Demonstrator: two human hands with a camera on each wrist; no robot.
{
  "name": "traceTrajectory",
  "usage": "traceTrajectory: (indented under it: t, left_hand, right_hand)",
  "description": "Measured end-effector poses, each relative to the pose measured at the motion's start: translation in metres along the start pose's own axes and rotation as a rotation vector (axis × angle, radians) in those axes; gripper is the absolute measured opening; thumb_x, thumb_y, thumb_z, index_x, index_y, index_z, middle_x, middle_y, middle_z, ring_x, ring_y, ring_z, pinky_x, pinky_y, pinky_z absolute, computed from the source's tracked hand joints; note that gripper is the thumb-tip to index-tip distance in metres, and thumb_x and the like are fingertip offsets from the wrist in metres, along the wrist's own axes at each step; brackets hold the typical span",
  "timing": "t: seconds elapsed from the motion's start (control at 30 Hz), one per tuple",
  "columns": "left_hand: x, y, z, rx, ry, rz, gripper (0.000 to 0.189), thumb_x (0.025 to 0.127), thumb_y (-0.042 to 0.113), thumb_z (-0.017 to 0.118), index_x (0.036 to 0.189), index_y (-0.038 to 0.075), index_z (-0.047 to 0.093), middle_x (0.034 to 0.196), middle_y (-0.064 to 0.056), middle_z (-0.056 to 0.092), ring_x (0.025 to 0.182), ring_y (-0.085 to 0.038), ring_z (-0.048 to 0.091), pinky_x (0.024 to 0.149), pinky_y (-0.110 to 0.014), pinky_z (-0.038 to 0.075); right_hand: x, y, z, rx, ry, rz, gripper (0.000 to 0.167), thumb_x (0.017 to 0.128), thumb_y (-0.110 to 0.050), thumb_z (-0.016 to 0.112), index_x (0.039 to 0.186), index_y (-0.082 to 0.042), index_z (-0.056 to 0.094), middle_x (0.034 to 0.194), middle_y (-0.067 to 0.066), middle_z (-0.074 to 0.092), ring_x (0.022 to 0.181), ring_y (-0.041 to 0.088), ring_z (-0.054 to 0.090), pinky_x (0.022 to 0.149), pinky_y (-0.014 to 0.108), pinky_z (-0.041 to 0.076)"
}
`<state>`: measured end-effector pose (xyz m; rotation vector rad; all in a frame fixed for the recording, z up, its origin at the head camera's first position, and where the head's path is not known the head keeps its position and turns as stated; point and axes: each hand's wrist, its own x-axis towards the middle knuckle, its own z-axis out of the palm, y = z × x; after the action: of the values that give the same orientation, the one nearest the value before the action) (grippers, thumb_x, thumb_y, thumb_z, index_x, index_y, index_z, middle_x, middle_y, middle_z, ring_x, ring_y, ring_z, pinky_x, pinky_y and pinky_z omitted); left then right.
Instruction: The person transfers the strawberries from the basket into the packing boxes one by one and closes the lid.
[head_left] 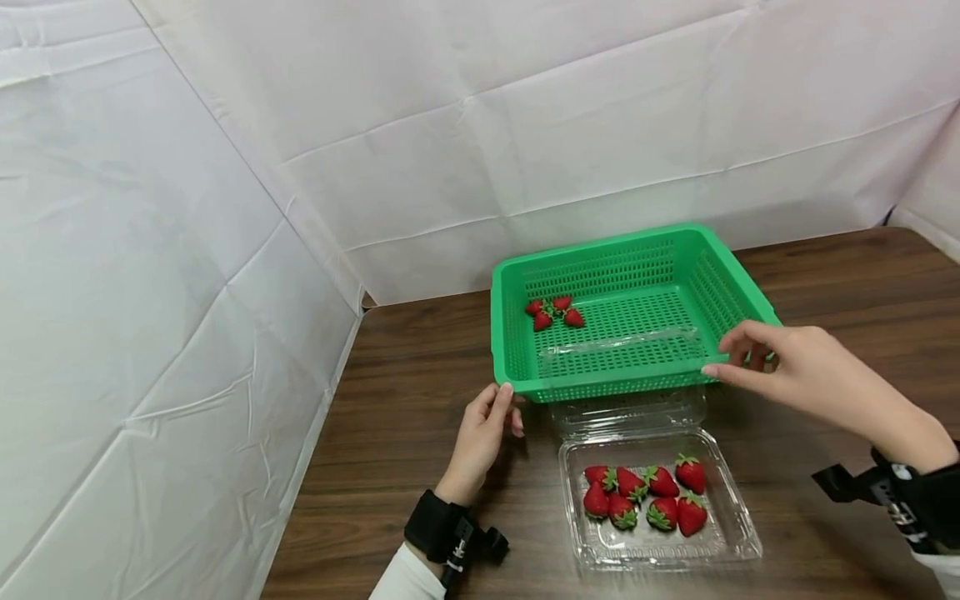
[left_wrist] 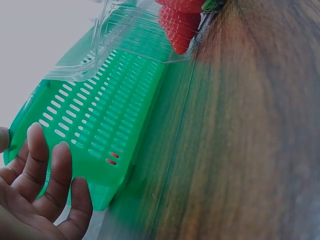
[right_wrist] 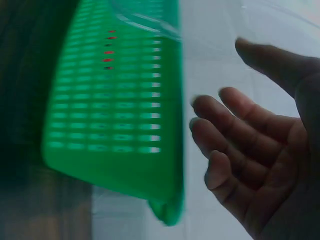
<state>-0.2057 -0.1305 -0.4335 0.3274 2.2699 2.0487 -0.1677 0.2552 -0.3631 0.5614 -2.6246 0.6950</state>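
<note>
A green plastic basket [head_left: 600,385] with slotted walls holds several strawberries [head_left: 542,321] in its left part. My left hand [head_left: 480,429] is at its front left corner, thumb tip at the rim and fingers loosely bent beside the outer wall, as the left wrist view shows. Near the front right corner is my right hand [head_left: 795,367], fingers loosely curved; a gap separates it from the rim in the right wrist view. In front, a clear clamshell container [head_left: 731,533] contains several strawberries [head_left: 662,514] with green leaves. Its raised lid [head_left: 630,412] leans toward the basket, overlapping its front rim.
Everything stands on a dark wood-grain table [head_left: 420,358]. White cloth walls [head_left: 420,133] rise behind and to the left of it, with the basket's back edge close to the rear cloth. Black camera straps [head_left: 435,525] circle both wrists.
</note>
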Motion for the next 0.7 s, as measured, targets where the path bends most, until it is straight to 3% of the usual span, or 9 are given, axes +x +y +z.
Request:
traceTrajectory:
  t: [0.17, 0.3, 0.43, 0.57, 0.7]
  left_hand:
    - [0.0, 0.0, 0.0, 0.002, -0.009, 0.004, 0.046, 0.108, 0.037, 0.048, 0.107, -0.007, 0.061, 0.073, -0.006, 0.058, 0.07, -0.018, 0.057, 0.071, -0.038, 0.055]
    - [0.001, 0.0, -0.001, 0.013, -0.011, 0.009, 0.048, 0.108, 0.04, 0.047, 0.108, -0.006, 0.061, 0.073, -0.006, 0.059, 0.07, -0.018, 0.058, 0.072, -0.04, 0.056]
    - [0.001, -0.002, -0.001, 0.023, -0.022, 0.011, 0.05, 0.107, 0.041, 0.047, 0.109, -0.007, 0.061, 0.074, -0.006, 0.059, 0.071, -0.018, 0.059, 0.073, -0.041, 0.056]
    - [0.0, -0.001, -0.001, 0.022, -0.021, 0.015, 0.048, 0.108, 0.04, 0.047, 0.109, -0.006, 0.062, 0.074, -0.007, 0.059, 0.071, -0.019, 0.059, 0.073, -0.042, 0.056]
    - [-0.001, 0.0, -0.002, 0.017, -0.013, 0.012, 0.047, 0.108, 0.04, 0.046, 0.108, -0.004, 0.062, 0.074, -0.006, 0.059, 0.07, -0.018, 0.058, 0.073, -0.041, 0.056]
  right_hand:
    - [-0.006, 0.007, 0.011, 0.025, -0.107, 0.03, 0.021, 0.087, -0.035, 0.081, 0.087, -0.025, 0.062, 0.072, -0.018, 0.056, 0.063, -0.002, 0.05, 0.057, 0.024, 0.044]
    - [-0.012, 0.012, 0.02, 0.091, -0.136, 0.009, 0.024, 0.087, -0.033, 0.082, 0.077, -0.03, 0.06, 0.064, -0.019, 0.05, 0.055, -0.001, 0.042, 0.052, 0.023, 0.037]
    - [-0.025, 0.017, 0.036, 0.214, -0.259, -0.029, 0.026, 0.09, -0.032, 0.079, 0.072, -0.032, 0.059, 0.06, -0.021, 0.043, 0.051, -0.003, 0.035, 0.048, 0.02, 0.034]
    - [-0.036, 0.02, 0.055, 0.356, -0.407, -0.038, 0.035, 0.096, -0.033, 0.071, 0.069, -0.027, 0.049, 0.06, -0.021, 0.031, 0.051, -0.005, 0.027, 0.049, 0.019, 0.031]
    - [-0.038, 0.024, 0.071, 0.502, -0.439, -0.027, 0.042, 0.1, -0.027, 0.066, 0.067, -0.02, 0.041, 0.059, -0.018, 0.031, 0.05, -0.005, 0.031, 0.049, 0.019, 0.035]
